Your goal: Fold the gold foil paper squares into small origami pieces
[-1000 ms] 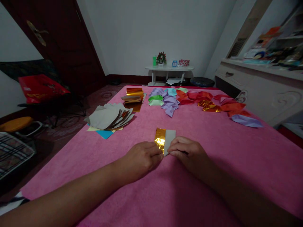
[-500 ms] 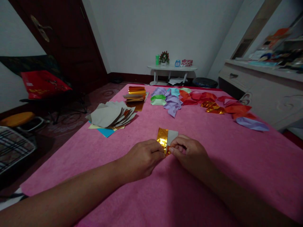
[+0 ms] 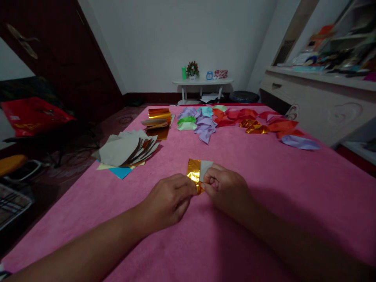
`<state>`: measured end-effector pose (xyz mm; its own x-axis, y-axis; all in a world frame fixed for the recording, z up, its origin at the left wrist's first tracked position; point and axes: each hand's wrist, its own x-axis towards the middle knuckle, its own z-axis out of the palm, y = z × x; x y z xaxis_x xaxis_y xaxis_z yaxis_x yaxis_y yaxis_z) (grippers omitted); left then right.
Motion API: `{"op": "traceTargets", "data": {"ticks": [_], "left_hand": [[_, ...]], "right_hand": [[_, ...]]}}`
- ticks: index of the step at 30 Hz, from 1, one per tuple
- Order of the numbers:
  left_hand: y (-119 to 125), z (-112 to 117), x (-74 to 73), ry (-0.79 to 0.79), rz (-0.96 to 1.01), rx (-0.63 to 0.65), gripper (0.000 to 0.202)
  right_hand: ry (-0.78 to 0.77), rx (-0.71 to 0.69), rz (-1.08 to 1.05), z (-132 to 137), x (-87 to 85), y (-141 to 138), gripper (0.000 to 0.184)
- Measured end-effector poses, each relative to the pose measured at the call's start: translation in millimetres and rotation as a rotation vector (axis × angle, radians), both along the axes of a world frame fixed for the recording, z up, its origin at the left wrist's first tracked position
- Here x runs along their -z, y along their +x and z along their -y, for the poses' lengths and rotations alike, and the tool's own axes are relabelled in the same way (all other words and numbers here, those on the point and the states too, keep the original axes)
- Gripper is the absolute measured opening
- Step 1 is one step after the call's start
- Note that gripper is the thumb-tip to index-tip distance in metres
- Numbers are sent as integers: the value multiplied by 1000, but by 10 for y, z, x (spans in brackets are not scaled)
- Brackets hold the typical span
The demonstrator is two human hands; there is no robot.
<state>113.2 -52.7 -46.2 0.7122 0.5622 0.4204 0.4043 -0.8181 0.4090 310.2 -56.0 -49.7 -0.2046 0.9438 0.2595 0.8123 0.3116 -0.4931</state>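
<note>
A sheet of gold foil paper [image 3: 194, 171] with a pale grey back lies partly folded in front of me, its gold side left and the grey back showing at right. My left hand [image 3: 172, 199] has its fingers together, holding the lower left edge down against the cloth. With bent fingers, my right hand [image 3: 227, 190] pinches the paper at its lower right, where a small gold fold shows between both hands. The right fingers cover part of the grey side. Exactly how the fingertips grip the fold is hard to see.
A pink cloth [image 3: 188, 243] covers the table. At left lie a stack of grey-backed sheets [image 3: 123, 147] and gold foil sheets [image 3: 160, 114]. Folded paper pieces in purple [image 3: 205, 125], red [image 3: 225, 117] and gold [image 3: 254, 127] spread along the far side.
The view has turned slightly right, so everything sits further left. My right fingers have moved in over the paper, and less of its grey side shows.
</note>
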Motion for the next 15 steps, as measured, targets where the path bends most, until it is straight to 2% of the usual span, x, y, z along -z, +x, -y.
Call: {"op": "traceTargets", "data": {"ticks": [5,15], "left_hand": [[9,17,12,15,-7,-36,29],[48,37,-32,-31,-43,-84,20]], "right_hand": [[19,-16,-10,26,-13,19,7],[-40,-43,-79,25,-73,39,10]]}}
